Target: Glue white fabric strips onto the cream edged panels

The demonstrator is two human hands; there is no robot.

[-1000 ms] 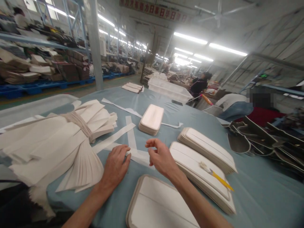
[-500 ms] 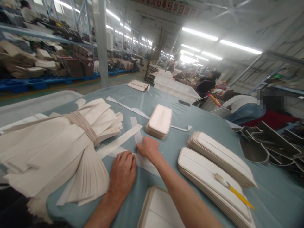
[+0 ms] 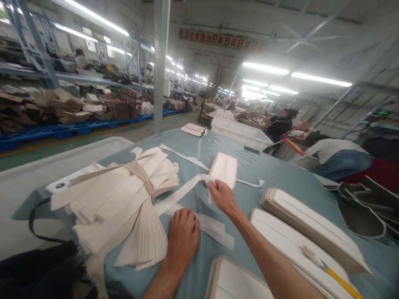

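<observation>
My right hand (image 3: pixel 222 197) pinches the end of a thin white strip (image 3: pixel 181 193), lifted off the table beside a small stack of cream rounded panels (image 3: pixel 223 169). The strip runs back toward a tied bundle of cream fabric pieces (image 3: pixel 115 203) on the left. My left hand (image 3: pixel 183 238) rests on the table with fingers curled and close together; whatever lies under its fingertips is hidden. More translucent white strips (image 3: pixel 213 228) lie flat just right of it.
Long stacks of white-topped panels (image 3: pixel 311 220) stand at the right, with a yellow-handled tool (image 3: pixel 339 282) on one. Another stack (image 3: pixel 237 282) is at the near edge. Behind are a white bin (image 3: pixel 240 131), dark curved pieces (image 3: pixel 358 207) and a bent-over person (image 3: pixel 339 155).
My right hand has risen and moved right, lifting the end of a white strip. My left hand stays low on the table. The camera view has shifted, showing more at the left.
</observation>
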